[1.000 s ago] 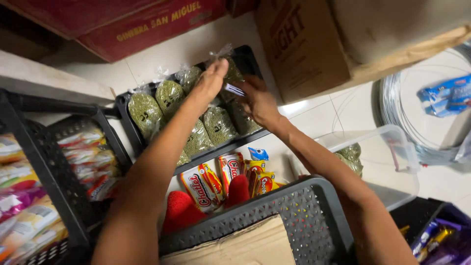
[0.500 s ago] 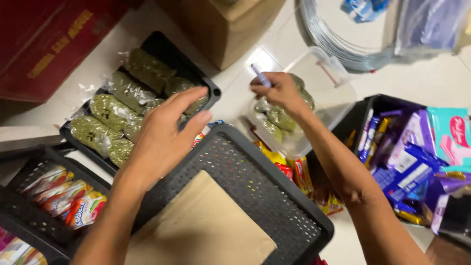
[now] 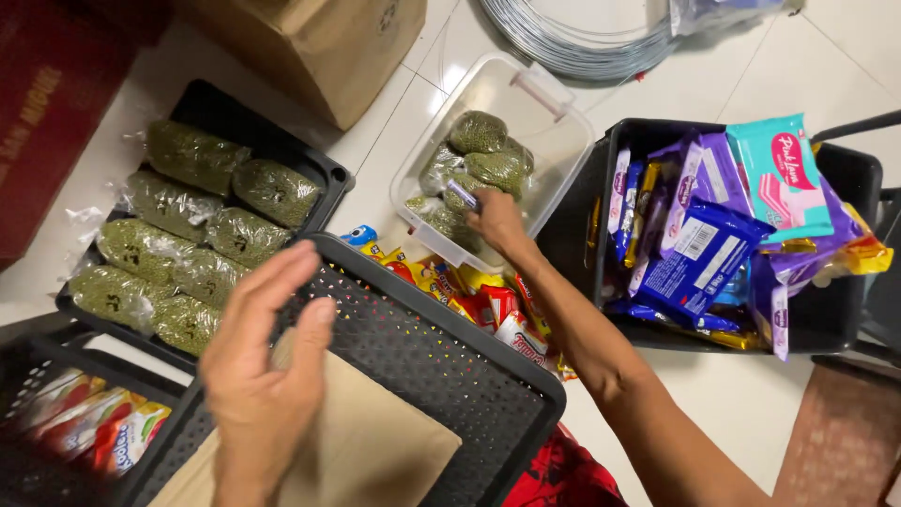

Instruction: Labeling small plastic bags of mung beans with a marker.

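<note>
From my remote seat I saw the right hand [image 3: 497, 221] stretched out over the clear plastic tub [image 3: 554, 141], its fingers closed on a small marker pen [image 3: 462, 194] whose tip sat just above the bags of green beans [image 3: 474, 160] heaped inside. The left hand [image 3: 267, 361] hung loose and half open over the black perforated basket [image 3: 450, 376] nearest me, fingertips just beside the brown card [image 3: 375, 451] lying in it, gripping nothing.

My worries, judged from that layout alone: the pen was pinched near its end, so a slip could have dropped it among the bags or dragged ink across the thin plastic. Pressing the tip too hard on a soft, shifting bag might have punctured it and spilled beans into the tub. The right forearm passed low over the red and yellow snack packets [image 3: 469, 300] wedged between tub and basket, and a careless pull back could have scattered them on the tiled floor [image 3: 751, 394]. The tub sat touching the black crate of blue and purple wafer packs [image 3: 694, 244], piled above its rim, so a nudge could have toppled the top ones. The black tray of bean bags [image 3: 197, 225] on the left lay well apart from both hands.
</note>
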